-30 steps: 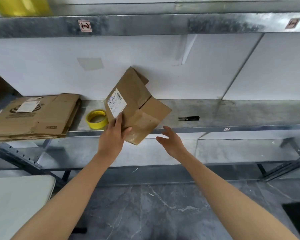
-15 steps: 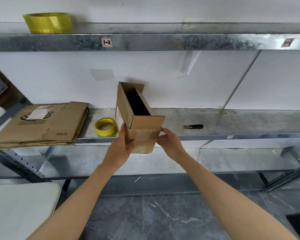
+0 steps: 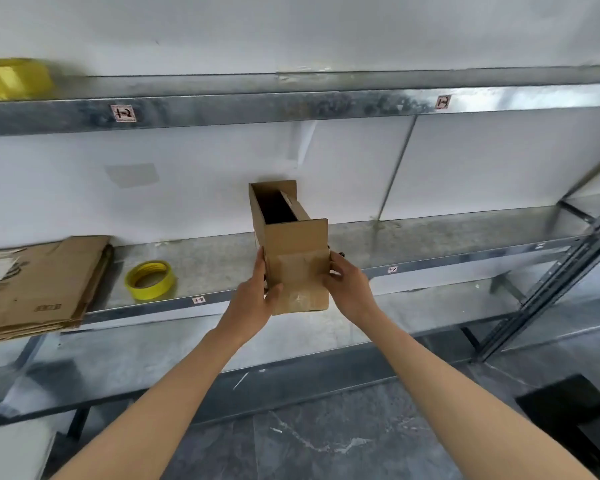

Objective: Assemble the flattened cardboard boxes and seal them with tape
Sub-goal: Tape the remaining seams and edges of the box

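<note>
Down low is a grey stone floor (image 3: 309, 441). Two bare arms reach up from it to the middle of the picture.

The left hand (image 3: 257, 296) grips the left side of a small brown cardboard box (image 3: 291, 244). Its thumb lies on the near end of the box and its fingers go round the left side. The right hand (image 3: 347, 285) grips the right side, with its fingers curled on that edge. So both hands hold the box between them.

The box is built up, not flat. Its open top faces up, and the inside looks dark. Its long way runs from the person toward the wall, and the far end leans a little to the left. The short near end faces the person and has a shiny patch of tape on it. The near end sticks out in front of the middle shelf (image 3: 465, 259). I cannot tell if the far end rests on the shelf.

Farther left on that shelf lies a yellow tape roll (image 3: 150, 279), flat on its side. Beside it, at the left edge, is a pile of flat cardboard (image 3: 39, 282).

Behind is a white wall (image 3: 187, 188). Up high is a top shelf (image 3: 291, 105), and a blurry second yellow roll (image 3: 11, 77) sits on it.
</note>
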